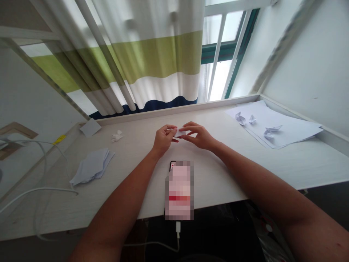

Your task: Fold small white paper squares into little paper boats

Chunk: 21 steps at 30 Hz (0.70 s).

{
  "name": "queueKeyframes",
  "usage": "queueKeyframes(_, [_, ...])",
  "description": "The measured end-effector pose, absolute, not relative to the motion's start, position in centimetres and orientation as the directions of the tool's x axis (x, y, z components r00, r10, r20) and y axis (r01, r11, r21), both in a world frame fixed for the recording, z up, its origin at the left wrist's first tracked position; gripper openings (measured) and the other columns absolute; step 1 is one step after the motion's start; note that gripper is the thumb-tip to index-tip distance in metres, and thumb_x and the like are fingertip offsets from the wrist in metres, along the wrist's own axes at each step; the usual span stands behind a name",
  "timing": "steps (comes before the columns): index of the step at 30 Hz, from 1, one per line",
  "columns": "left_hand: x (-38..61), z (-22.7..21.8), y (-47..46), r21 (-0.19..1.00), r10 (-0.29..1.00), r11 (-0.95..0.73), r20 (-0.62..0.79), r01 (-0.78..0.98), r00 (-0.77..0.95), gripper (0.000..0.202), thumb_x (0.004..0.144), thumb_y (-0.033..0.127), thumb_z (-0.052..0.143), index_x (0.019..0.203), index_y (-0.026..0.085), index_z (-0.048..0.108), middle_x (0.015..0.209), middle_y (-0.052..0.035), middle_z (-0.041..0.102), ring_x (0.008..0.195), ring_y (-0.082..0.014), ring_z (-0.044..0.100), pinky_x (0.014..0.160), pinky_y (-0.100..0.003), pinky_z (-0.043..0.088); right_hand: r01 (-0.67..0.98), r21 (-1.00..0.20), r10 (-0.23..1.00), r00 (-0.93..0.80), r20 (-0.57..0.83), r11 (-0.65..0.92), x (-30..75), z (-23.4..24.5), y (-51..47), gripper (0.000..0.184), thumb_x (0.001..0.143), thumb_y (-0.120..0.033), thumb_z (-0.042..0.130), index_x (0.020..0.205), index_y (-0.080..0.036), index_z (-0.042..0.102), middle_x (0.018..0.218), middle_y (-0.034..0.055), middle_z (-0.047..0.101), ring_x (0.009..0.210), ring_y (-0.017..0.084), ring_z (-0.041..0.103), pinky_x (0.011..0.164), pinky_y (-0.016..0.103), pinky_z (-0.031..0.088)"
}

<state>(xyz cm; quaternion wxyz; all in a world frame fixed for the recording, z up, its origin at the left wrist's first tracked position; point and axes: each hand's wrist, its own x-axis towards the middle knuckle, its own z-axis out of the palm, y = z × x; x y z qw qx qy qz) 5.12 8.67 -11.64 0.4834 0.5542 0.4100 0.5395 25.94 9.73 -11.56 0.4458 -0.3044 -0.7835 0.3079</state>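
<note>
Both my hands meet over the middle of a pale desk [218, 174]. My left hand [163, 138] and my right hand [198, 135] each pinch a small piece of white folded paper [180, 132] held between them, just above the desk top. A phone [179, 189] lies flat on the desk between my forearms, near the front edge, with a white cable [177, 233] plugged into its near end.
Folded white paper shapes [268, 131] sit on a stack of white sheets [283, 127] at the right. Another pile of paper [92, 166] lies at the left, with a crumpled scrap [117, 136] and a square sheet [90, 127] behind. White cables [38, 189] trail at the left. A striped curtain [136, 62] hangs behind.
</note>
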Motion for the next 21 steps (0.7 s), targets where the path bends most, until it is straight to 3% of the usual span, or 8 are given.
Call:
queueKeyframes(7, [5.25,-11.50,8.50,0.978,0.979,-0.181,0.190,-0.101,0.081,0.043,0.084,0.050,0.087,0.103,0.015,0.070,0.083,-0.0061,0.078,0.083,-0.0251,0.081,0.066,-0.033,0.066,0.309,-0.634,0.703,-0.371,0.606,0.709,26.03,-11.99,9.95,0.022,0.102,-0.037,0.070,0.115,-0.028,0.085,0.132,0.0124,0.076,0.129,0.033,0.069,0.114,0.058,0.053])
queueKeyframes(12, [5.52,-11.43,8.27,0.983,0.985,-0.146,0.155,-0.110,0.078,0.043,0.087,0.044,0.087,0.114,0.016,0.071,0.082,-0.0060,0.080,0.082,-0.0228,0.080,0.071,-0.036,0.068,0.337,-0.514,0.614,-0.432,0.660,0.789,26.06,-11.86,10.06,0.021,0.093,-0.029,0.082,0.114,-0.032,0.084,0.153,0.0081,0.066,0.155,0.036,0.048,0.125,0.064,0.041])
queueKeyframes(17, [5.64,-11.23,8.09,0.981,0.980,-0.152,0.166,-0.123,0.113,0.037,0.089,0.044,0.083,0.110,0.015,0.075,0.085,-0.0063,0.079,0.086,-0.0231,0.079,0.070,-0.036,0.068,0.359,-0.470,0.590,-0.445,0.673,0.806,26.06,-12.05,10.27,0.009,0.098,-0.029,0.078,0.103,-0.031,0.085,0.140,0.0086,0.073,0.142,0.035,0.059,0.117,0.062,0.048])
queueKeyframes(21, [5.55,-11.20,7.99,0.978,0.972,-0.142,0.167,-0.152,0.166,0.040,0.086,0.043,0.085,0.115,0.015,0.075,0.092,-0.0079,0.081,0.096,-0.0270,0.081,0.076,-0.041,0.070,0.337,-0.486,0.590,-0.411,0.695,0.807,25.99,-12.54,10.44,0.010,0.103,-0.030,0.070,0.101,-0.027,0.080,0.134,0.0105,0.074,0.131,0.032,0.066,0.110,0.057,0.054])
